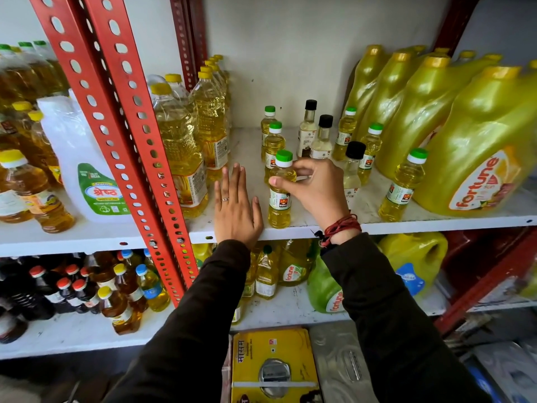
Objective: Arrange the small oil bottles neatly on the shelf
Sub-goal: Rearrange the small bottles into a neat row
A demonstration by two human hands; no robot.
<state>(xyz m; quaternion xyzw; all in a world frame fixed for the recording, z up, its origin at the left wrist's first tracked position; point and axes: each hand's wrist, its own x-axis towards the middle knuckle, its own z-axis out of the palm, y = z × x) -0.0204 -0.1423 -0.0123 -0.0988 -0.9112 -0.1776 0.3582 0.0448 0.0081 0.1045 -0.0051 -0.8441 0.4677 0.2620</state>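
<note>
Head view. The right hand [312,189] pinches the shoulder of a green-capped small oil bottle [279,193], which stands upright at the front edge of the white shelf [406,222]. The left hand [236,209] lies flat and open on the shelf just left of it, holding nothing. Behind stand more small green-capped bottles [273,141] and black-capped bottles [322,136], loosely grouped, between tall oil bottles [180,141] and large yellow jugs [470,141]. Risk: the held bottle sits close to the shelf lip and could tip off if pushed forward; the wrist appears to hide part of one black-capped bottle [353,167], which a backward sweep might topple.
</note>
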